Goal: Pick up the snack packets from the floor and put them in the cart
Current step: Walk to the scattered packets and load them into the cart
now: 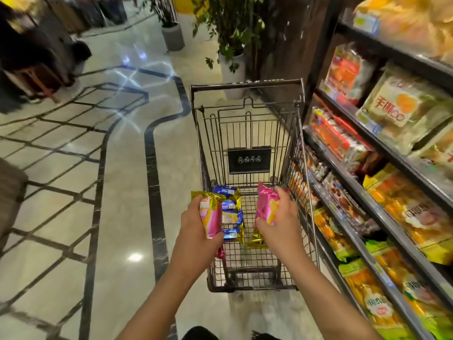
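A polished marble floor with dark inlaid lines spreads left, its far furniture blurred. The left hand grips a pink-and-gold snack packet over the wire cart; its lower end is hidden behind the wrist. A blue packet lies inside the cart. The right hand clasps a second pink packet. Stocked shelves run off-frame right, labels mostly unreadable.

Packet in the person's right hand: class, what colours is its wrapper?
Mostly pink, with an orange-yellow patch and a gold end; the packet shows in the head view.
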`<state>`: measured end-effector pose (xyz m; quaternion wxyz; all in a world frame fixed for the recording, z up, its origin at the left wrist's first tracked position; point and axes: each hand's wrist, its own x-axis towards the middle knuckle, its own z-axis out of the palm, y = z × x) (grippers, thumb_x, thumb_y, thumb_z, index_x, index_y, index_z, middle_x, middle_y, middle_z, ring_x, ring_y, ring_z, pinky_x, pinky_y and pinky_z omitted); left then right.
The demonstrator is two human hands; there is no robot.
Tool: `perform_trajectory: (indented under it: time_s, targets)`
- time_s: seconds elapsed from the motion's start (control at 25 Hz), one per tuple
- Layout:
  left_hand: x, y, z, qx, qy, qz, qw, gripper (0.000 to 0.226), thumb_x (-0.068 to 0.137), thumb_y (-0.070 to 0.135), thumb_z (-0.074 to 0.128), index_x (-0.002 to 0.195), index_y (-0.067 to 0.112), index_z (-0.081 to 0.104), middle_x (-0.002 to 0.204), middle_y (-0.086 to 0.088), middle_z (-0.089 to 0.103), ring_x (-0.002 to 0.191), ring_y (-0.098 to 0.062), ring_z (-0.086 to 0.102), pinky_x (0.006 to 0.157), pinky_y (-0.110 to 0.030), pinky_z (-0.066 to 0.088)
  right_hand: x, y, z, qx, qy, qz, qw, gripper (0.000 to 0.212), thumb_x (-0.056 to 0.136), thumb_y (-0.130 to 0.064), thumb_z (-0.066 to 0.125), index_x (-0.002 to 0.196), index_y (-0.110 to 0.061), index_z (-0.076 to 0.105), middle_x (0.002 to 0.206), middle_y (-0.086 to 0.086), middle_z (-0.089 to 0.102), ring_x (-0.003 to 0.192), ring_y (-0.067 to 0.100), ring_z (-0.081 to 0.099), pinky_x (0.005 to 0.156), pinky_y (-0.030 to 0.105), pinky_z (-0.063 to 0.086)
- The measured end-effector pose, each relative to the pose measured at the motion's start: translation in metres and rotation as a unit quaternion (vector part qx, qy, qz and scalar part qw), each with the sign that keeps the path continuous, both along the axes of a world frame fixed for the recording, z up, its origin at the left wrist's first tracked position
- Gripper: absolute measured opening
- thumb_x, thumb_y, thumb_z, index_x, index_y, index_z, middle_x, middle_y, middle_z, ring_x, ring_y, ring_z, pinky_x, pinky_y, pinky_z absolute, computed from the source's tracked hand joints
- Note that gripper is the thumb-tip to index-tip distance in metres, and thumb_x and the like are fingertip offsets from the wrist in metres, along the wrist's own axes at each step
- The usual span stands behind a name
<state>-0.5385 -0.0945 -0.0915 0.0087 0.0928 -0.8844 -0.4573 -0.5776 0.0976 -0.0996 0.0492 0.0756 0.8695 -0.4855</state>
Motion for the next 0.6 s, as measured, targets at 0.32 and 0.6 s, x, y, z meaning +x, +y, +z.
perform_trajectory:
  time_s: [0.32,0.6]
  targets:
    - [-0.046,-0.033,-0.023,0.042,-0.027,-0.019,0.999,0.089,0.074,0.019,0.078,0.143,0.042,0.026,0.129,0.005,0.049,0.105,-0.009,0.060,0.075,-0.029,0.059,-0.035,-0.021,-0.003,-0.003,-0.017,-0.025,1.000,0.085,0.086,-0.012,0.069,0.152,-0.036,0.020,0.144,-0.003,0.028,0.121,0.014,0.044,0.093,0.016,0.032]
    - [-0.099,-0.087,-0.033,0.089,-0.024,-0.136,0.986,0.092,0.071,0.014,0.079,0.144,0.040,0.029,0.130,0.005,0.047,0.110,-0.010,0.059,0.082,-0.026,0.058,-0.050,-0.087,0.005,0.022,-0.014,-0.124,0.992,0.083,0.089,-0.015,0.069,0.153,-0.032,0.019,0.150,0.000,0.027,0.108,0.003,0.041,0.090,0.010,0.032]
